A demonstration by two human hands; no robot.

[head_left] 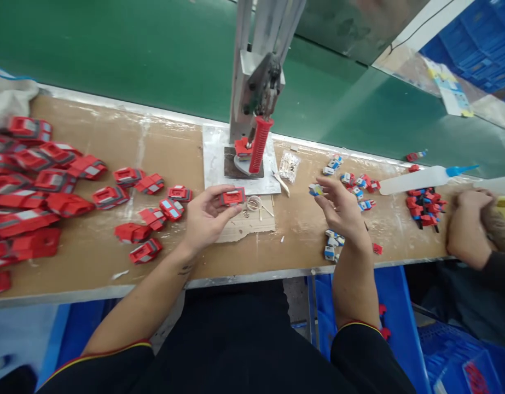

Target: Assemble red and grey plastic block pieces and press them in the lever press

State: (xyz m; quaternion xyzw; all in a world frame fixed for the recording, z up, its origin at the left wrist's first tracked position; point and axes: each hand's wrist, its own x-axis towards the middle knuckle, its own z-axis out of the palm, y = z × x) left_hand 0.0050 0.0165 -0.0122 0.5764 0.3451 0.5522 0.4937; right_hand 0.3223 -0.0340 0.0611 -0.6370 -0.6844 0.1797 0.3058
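Observation:
My left hand (207,216) pinches a red and grey toy car part (233,196) in front of the metal press plate (211,164). Over the bench to the right, my right hand (339,210) holds a small white, blue and yellow piece (315,189) at its fingertips. The two held pieces are apart. Under the press with its red handle (261,145) sits another red part (243,146). Several small white and blue pieces (333,238) lie below my right hand, and more blue, white and red ones (358,192) lie beyond it.
Many red car parts (55,180) are piled at the left. A bag of small white bits (290,166) and a ring of tape (253,203) lie near the press. At the right are a white bottle (416,179), dark red parts (425,207) and another person's arm (469,230).

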